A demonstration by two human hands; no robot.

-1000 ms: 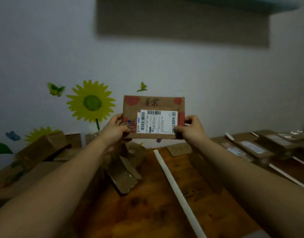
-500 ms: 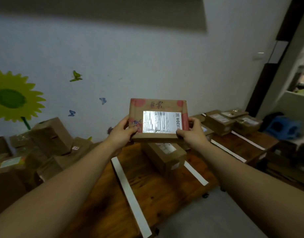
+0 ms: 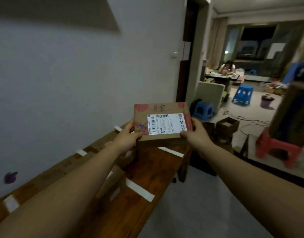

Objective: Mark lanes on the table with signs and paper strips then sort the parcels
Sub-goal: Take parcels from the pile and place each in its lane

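Both hands hold one flat cardboard parcel [image 3: 162, 107] up in the air over the far end of the wooden table [image 3: 154, 167], label side toward the cam. L hand [image 3: 129, 135] grips its left edge, thumb on front, fingers curled behind; R hand [image 3: 195, 134] grips the right edge likewise. White shipping label [image 3: 166, 123] w/ barcode on front. Below: white paper strips [image 3: 139, 189] across the tabletop & another box [image 3: 113, 182], partly hidden by the L forearm. Blue stool [image 3: 203, 109] on the floor beyond.
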